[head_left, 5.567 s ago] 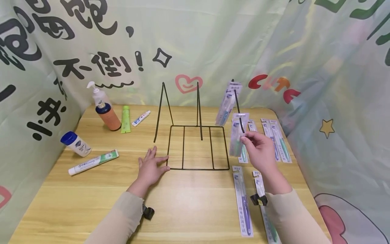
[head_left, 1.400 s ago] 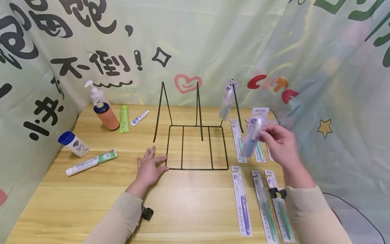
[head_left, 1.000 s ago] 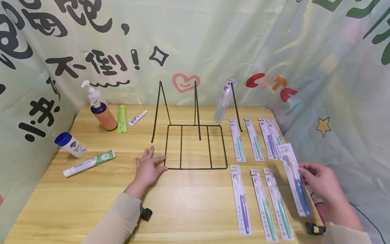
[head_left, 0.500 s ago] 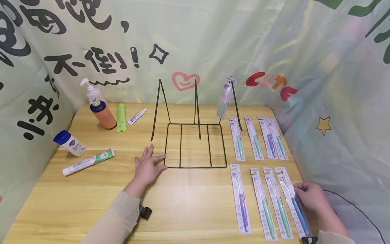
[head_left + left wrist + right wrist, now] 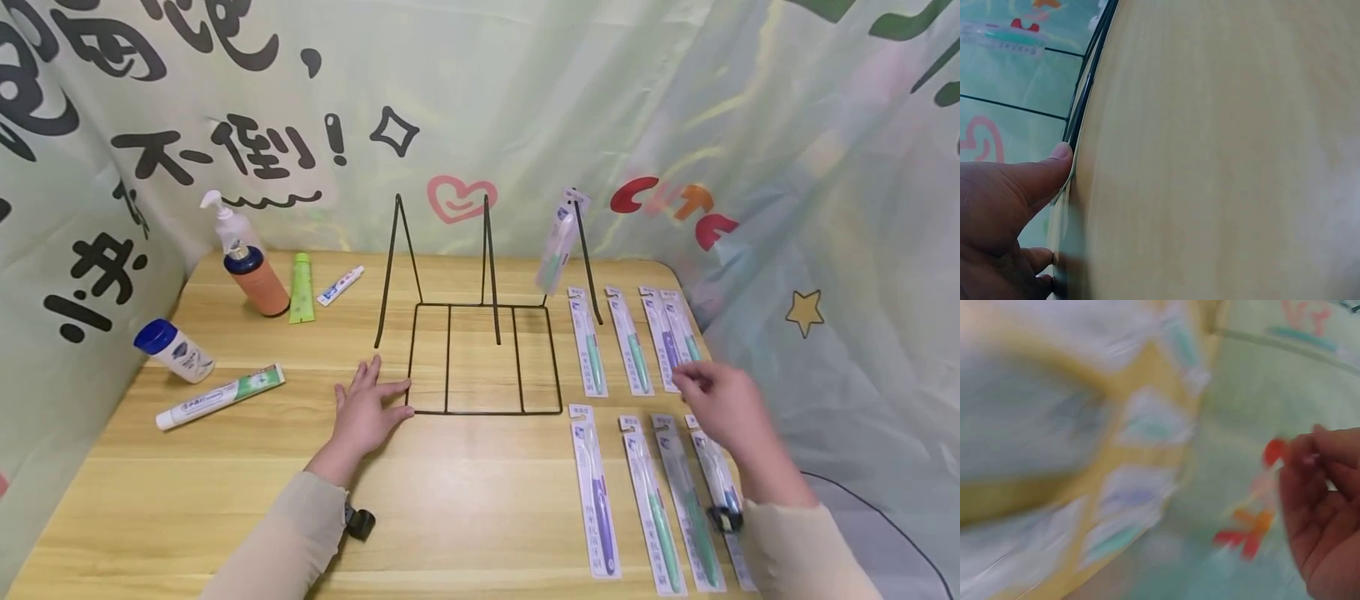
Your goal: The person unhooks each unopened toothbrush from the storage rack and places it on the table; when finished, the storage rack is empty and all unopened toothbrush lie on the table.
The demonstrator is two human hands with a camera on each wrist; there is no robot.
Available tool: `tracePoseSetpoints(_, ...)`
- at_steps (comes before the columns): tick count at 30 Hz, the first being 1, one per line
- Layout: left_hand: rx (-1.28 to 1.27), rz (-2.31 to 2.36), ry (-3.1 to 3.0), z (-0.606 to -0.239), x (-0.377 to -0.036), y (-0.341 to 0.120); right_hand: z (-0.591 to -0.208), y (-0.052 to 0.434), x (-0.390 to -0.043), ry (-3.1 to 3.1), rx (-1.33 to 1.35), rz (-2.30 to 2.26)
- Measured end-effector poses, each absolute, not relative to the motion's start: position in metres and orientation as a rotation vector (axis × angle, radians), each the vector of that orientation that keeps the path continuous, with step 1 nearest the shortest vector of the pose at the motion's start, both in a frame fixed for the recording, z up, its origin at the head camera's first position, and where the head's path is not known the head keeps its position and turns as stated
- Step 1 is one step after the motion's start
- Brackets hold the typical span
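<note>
My left hand [image 5: 365, 415] lies spread on the table at the near-left corner of a black wire rack [image 5: 487, 412]. Thumb and forefinger touch its frame; in the left wrist view the thumb [image 5: 1041, 175] rests against the wire. My right hand [image 5: 723, 408] hovers over the packaged toothbrushes at the right, fingers loosely bent, with nothing seen in them. Under that forearm lies a blue packaged toothbrush [image 5: 712, 467], partly hidden. One green packaged toothbrush [image 5: 557, 250] hangs on the rack's right hook [image 5: 588, 275]. Motion blurs the right wrist view, where the hand [image 5: 1329, 506] shows at the edge.
Packaged toothbrushes lie in two rows: a back row with a purple one [image 5: 660, 337], a front row with another purple one [image 5: 597, 500]. On the left are a toothpaste tube [image 5: 221, 397], blue-capped bottle [image 5: 176, 352], orange pump bottle [image 5: 260, 287] and green tube [image 5: 302, 287].
My right hand took toothbrushes off the right hook, laid the blue one at the front row's right end, let go and moved up and left. My left hand stayed at the rack.
</note>
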State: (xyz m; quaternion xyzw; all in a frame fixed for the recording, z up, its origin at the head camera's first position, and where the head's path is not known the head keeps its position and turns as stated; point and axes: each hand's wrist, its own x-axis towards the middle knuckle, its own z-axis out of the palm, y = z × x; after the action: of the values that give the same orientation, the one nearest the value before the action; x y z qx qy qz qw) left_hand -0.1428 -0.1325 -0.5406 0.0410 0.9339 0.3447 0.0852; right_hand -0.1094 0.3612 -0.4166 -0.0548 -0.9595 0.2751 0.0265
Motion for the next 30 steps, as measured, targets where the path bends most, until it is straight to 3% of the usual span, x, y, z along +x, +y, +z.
tracePoseSetpoints(7,0.138,1.026,2.798,-0.540,-0.144,-0.131,-0.375,0.299,-0.192,-2.627,-0.199,1.331)
tracePoseSetpoints(13,0.128,1.032,2.785,-0.543,-0.143,-0.129,-0.375,0.258,-0.243,-2.405,-0.124,1.593)
tracePoseSetpoints(22,0.098,1.054,2.794,-0.543,-0.141,-0.128,-0.386,0.228,-0.267,-2.364,-0.131,1.546)
tracePoseSetpoints(30,0.095,1.038,2.786,-0.542,-0.141,-0.131,-0.386,0.238,-0.255,-2.407,-0.036,1.441)
